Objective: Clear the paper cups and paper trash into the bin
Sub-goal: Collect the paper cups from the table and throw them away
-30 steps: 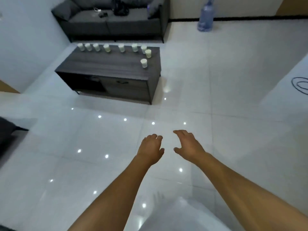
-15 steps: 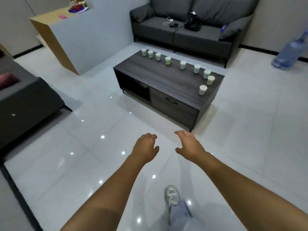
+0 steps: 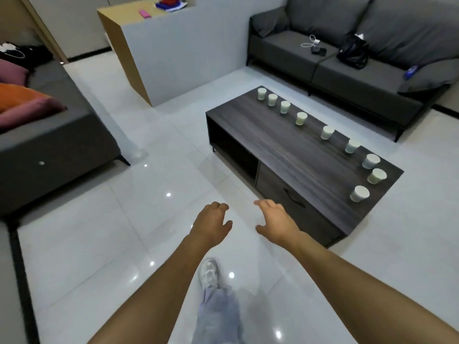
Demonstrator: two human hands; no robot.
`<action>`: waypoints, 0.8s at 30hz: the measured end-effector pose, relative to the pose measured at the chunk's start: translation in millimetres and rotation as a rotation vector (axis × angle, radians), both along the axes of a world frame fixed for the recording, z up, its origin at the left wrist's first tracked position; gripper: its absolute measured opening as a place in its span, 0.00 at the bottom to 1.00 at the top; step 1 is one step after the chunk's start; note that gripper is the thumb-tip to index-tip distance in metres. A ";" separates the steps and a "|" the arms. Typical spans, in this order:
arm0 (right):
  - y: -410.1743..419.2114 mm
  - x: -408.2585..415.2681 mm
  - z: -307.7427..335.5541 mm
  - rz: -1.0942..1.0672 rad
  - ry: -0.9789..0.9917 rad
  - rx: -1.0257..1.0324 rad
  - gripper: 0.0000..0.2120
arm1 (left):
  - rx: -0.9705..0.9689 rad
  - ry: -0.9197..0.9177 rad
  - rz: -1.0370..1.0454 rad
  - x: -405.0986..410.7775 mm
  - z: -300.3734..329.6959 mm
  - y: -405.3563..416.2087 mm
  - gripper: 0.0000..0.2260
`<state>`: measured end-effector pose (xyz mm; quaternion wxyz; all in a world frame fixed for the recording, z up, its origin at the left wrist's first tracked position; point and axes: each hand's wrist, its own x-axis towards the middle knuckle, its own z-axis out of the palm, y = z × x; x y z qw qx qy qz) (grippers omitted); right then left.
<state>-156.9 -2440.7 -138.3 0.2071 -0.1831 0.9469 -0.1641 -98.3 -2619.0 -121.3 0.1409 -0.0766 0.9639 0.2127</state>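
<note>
- My left hand (image 3: 211, 225) is held out in front over the white tiled floor (image 3: 104, 234), fingers loosely curled downward, holding nothing.
- My right hand (image 3: 275, 223) is beside it, a small gap between them, fingers relaxed and slightly spread, also holding nothing; it sits near the front corner of the coffee table (image 3: 285, 150) but not touching it.
- Nine paper cups (image 3: 301, 118) stand upright on the dark wood coffee table: a line along its far edge, curving down the right end, with the nearest cup (image 3: 359, 193) at the right front.
- The cups are pale and plain; I can read no print, logo or label on any of them.
- Behind the table is a grey sofa (image 3: 360, 78) with a black bag (image 3: 352, 54), a white cable (image 3: 310, 43) and a small blue item on it; any writing there is too small to tell.
- A white shoe (image 3: 209, 273) and a pale trouser leg show below my forearms.
- To the left, another grey seat (image 3: 54, 135) carries orange and pink cushions.
</note>
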 end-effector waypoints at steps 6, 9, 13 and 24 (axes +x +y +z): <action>-102.2 -130.7 -3.8 0.002 0.006 -0.019 0.33 | 0.003 0.003 0.017 -128.1 -6.8 -107.5 0.21; -157.1 -189.7 4.0 -0.006 0.007 -0.029 0.33 | 0.000 0.005 0.003 -187.8 2.2 -159.7 0.21; -222.2 -257.0 9.7 0.015 -0.005 -0.045 0.33 | 0.003 0.010 0.026 -257.5 7.7 -219.5 0.21; -349.4 -493.9 -11.6 0.007 -0.035 -0.071 0.32 | -0.025 -0.028 0.007 -487.8 -11.3 -350.1 0.21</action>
